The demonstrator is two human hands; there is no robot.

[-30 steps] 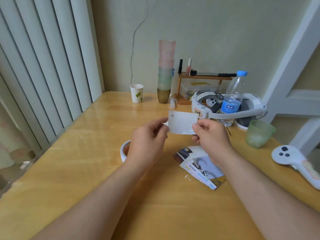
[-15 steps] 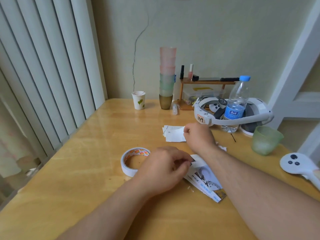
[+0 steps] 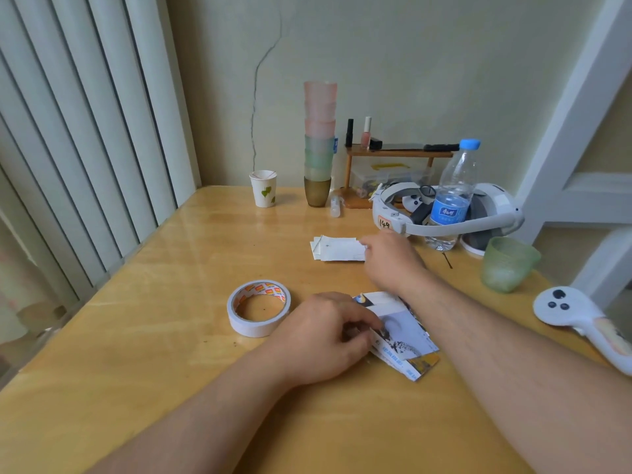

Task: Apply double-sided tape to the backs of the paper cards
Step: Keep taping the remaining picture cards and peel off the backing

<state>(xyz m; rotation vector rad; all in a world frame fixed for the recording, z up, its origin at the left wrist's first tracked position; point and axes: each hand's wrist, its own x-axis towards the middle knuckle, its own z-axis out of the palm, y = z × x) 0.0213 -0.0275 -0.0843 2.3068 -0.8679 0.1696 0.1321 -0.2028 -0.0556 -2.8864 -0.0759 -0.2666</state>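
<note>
Fingers (image 3: 367, 328) of left hand (image 3: 323, 340) curled, pinching next picture card (image 3: 405, 331) near front of tabletop (image 3: 136, 336); right hand (image 3: 390, 260) resting curled on white pile (image 3: 337, 248), grip hidden.

Held up a second ago, now laid back-up on pile toward far edge: one more card likely taped. Tape roll (image 3: 259, 307) waiting just left of left hand. Green cup (image 3: 508, 265) near right edge looks empty; paper cup (image 3: 263, 189) at far edge, inside hidden.

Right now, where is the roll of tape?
In the head view the tape roll lies flat on the table, left of centre, just left of the left hand.
</note>
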